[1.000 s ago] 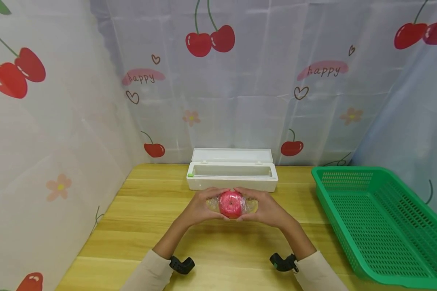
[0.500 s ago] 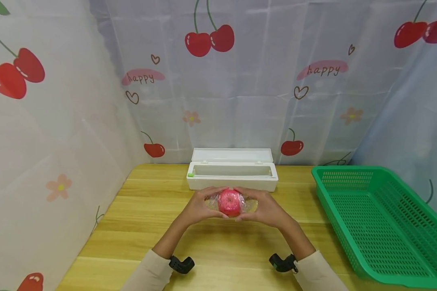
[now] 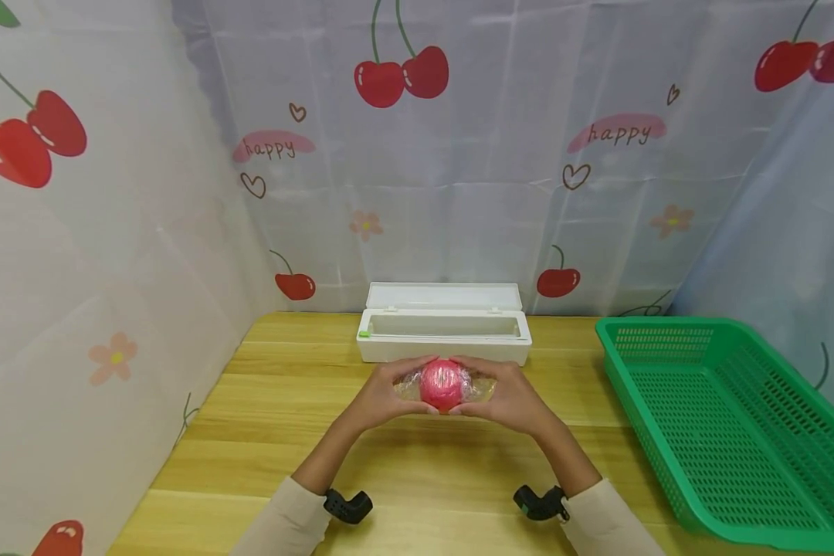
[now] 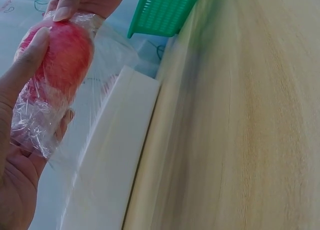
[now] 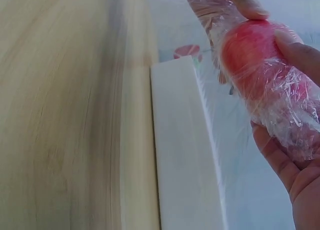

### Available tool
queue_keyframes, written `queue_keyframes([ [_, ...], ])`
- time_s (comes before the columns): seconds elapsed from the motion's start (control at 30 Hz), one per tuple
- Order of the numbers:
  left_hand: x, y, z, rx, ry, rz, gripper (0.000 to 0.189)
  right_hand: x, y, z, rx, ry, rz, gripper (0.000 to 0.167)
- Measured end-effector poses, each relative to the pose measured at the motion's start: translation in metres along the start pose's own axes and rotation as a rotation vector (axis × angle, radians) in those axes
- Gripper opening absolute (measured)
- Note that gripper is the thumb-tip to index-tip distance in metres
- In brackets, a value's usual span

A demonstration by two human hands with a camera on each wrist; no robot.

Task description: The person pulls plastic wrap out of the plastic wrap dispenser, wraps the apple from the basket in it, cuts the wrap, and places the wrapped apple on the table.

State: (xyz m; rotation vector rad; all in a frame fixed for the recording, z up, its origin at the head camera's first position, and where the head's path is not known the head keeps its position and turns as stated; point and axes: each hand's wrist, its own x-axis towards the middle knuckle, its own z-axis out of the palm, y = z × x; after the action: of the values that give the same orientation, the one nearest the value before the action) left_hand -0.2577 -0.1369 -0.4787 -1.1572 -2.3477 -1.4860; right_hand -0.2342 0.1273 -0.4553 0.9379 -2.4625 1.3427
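A red apple (image 3: 442, 384) wrapped in clear cling film (image 4: 36, 122) is held above the table between both hands. My left hand (image 3: 381, 398) holds its left side, thumb on the near face and fingers on the far side. On the right side, my right hand (image 3: 513, 398) grips it the same way. Crumpled film bunches out at both sides of the apple, toward each palm, as the right wrist view shows (image 5: 292, 115) too. Just behind the hands stands a white cling film dispenser box (image 3: 445, 353) with its lid raised.
A green plastic basket (image 3: 635, 421) stands at the right of the wooden table (image 3: 445, 479). Curtains printed with cherries (image 3: 459, 193) close off the back and sides. The dispenser has a small green slider (image 3: 364, 334) at its left end.
The apple has turned between the hands: its stem hollow faced the camera earlier, and now a smooth, shiny side does. Both hands stay in nearly the same place.
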Motion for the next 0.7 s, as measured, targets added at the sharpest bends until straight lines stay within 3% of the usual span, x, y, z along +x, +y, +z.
queue_keyframes([
  [0.23,0.001,0.0035,0.0004,0.041,-0.004,0.008,0.079,0.001,-0.0002,-0.0026,0.06,0.014,0.062,0.071],
  [0.7,0.0028,0.0047,0.0011,0.074,0.037,0.146,0.082,-0.002,0.0035,-0.0057,0.129,0.007,0.162,0.066],
])
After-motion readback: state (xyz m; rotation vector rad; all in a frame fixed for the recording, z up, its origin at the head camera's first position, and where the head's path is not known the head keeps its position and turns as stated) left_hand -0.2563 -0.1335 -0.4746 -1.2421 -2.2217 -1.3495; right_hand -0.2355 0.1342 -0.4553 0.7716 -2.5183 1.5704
